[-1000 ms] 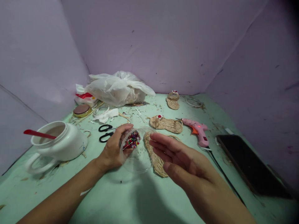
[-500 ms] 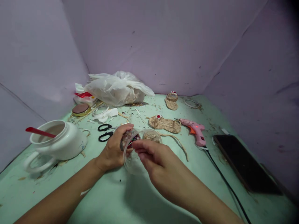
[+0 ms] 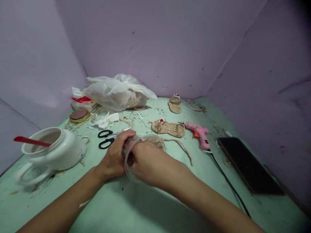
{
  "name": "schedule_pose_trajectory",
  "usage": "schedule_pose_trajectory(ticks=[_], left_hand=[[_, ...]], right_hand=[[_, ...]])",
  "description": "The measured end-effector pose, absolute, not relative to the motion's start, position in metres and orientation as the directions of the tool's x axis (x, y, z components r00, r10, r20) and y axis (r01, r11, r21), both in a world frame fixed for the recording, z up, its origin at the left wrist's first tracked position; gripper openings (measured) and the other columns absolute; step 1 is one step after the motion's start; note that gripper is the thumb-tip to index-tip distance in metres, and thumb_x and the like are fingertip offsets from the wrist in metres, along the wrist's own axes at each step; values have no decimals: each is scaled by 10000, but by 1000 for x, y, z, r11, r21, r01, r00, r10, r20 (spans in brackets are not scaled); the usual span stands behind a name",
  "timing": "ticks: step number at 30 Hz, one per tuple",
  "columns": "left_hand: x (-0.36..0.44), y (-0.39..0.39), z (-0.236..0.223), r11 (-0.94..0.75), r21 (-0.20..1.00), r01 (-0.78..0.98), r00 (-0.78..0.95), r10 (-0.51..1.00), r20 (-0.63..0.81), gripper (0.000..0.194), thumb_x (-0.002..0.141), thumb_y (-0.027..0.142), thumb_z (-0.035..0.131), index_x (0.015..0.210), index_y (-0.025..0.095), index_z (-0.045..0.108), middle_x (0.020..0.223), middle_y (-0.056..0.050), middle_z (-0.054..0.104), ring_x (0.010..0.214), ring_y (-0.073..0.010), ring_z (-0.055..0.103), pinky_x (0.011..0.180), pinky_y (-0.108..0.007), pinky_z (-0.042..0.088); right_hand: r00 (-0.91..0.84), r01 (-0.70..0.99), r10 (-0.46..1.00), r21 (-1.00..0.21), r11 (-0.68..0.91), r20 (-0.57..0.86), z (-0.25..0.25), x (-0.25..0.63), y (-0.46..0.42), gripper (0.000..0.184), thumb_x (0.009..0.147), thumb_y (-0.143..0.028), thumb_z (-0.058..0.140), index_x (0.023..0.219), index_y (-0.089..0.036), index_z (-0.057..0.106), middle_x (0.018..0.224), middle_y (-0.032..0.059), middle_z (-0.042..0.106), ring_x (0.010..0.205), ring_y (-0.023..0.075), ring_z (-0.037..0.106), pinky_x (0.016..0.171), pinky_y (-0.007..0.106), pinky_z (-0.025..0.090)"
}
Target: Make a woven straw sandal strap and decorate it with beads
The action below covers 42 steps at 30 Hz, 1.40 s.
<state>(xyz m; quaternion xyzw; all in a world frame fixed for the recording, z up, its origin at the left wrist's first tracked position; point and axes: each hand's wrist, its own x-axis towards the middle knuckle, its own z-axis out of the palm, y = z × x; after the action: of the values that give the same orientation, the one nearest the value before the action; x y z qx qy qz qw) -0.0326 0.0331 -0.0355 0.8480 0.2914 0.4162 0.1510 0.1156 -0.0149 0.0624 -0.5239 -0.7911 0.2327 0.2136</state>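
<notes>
My left hand (image 3: 115,158) is wrapped round a clear plastic tub (image 3: 128,173), which tilts with its mouth toward me. Inside the tub, the fingers of my right hand (image 3: 152,163) are hidden by its rim and by the hand itself, so what they hold does not show. Just beyond the tub lies a woven twine slipper shape (image 3: 168,128) with a red bead on it. A loose length of twine (image 3: 184,149) curves to the right of the tub. Black-handled scissors (image 3: 105,143) lie left of my left hand.
A pink glue gun (image 3: 198,132) with a cord and a dark phone (image 3: 247,165) lie at right. At left stands a white mug (image 3: 68,152) holding a red stick (image 3: 31,141). Behind are a plastic bag (image 3: 116,92), a smaller twine slipper (image 3: 174,106) and a ring (image 3: 195,105).
My right hand has reached deeper into the tub, and its fingertips have gone out of sight. My left hand keeps its hold. The whole view has shifted slightly.
</notes>
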Motion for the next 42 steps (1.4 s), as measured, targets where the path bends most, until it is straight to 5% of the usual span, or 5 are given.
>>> schedule_pose_trajectory(ticks=[7,13,31,36,42], left_hand=[[-50,44,-29,-703,435,563,409,694,592,554,710,278,630,1213,203,410,1181,-125,539,1071,-292,562,895,-418,489],[-47,45,-32,-600,531,599,350,792,500,563,696,341,642,1193,198,420,1085,-102,603,914,-272,639,751,-388,541],[-53,50,-32,-711,449,540,399,687,608,502,726,248,624,1183,201,422,1181,-130,545,1090,-283,549,931,-437,464],[-53,50,-27,-827,354,436,514,552,657,503,728,145,595,1192,210,412,1189,-136,538,1166,-286,485,995,-483,391],[-53,50,-24,-862,311,401,604,504,617,585,677,10,542,1214,211,424,1188,-128,541,1171,-276,480,1001,-501,388]], right_hand=[[-182,659,873,-603,450,452,50,149,-58,225,741,-61,450,839,-178,616,779,43,663,711,165,596,627,259,441],[-165,854,982,-486,187,89,0,175,-82,145,666,-69,581,746,-190,597,840,56,649,810,231,566,665,320,438],[22,911,985,-410,50,170,-23,193,-77,124,748,-90,496,733,-182,577,806,70,603,760,221,531,665,342,414],[25,733,911,-627,263,412,-21,184,-81,106,796,-124,488,803,-192,569,787,50,616,728,176,583,640,284,472],[115,634,905,-731,252,411,-24,180,-83,94,787,-128,526,788,-196,591,694,7,631,626,143,597,566,239,487]])
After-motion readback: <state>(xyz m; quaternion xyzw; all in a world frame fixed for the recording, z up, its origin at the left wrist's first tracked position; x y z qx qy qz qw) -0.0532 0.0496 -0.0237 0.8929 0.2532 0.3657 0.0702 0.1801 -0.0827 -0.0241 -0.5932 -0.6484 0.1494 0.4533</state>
